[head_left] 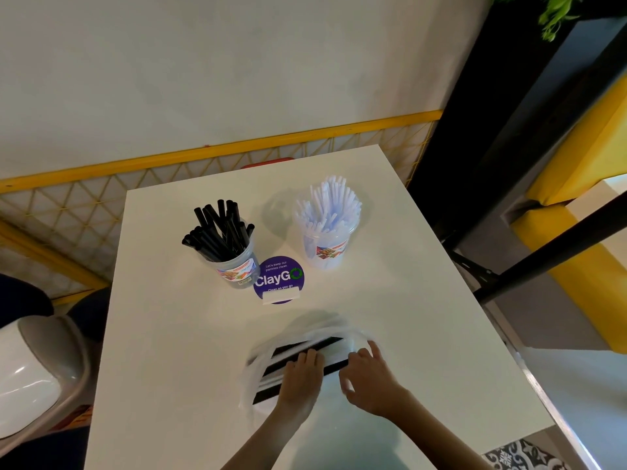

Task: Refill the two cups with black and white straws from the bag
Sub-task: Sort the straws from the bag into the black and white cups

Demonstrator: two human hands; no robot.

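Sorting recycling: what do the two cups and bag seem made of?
Cup of black straws and cup of white straws: clear glossy plastic, probably; contents show through. Bag: thin translucent white plastic film, seemingly; it crumples and dark straws show through.

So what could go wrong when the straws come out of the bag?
The left hand and right hand are at the thin, flat bag, so loose black straws might slide out and roll across the table.
Both cups look nearly full already; pushing more in could tip the black straw cup or the white straw cup.
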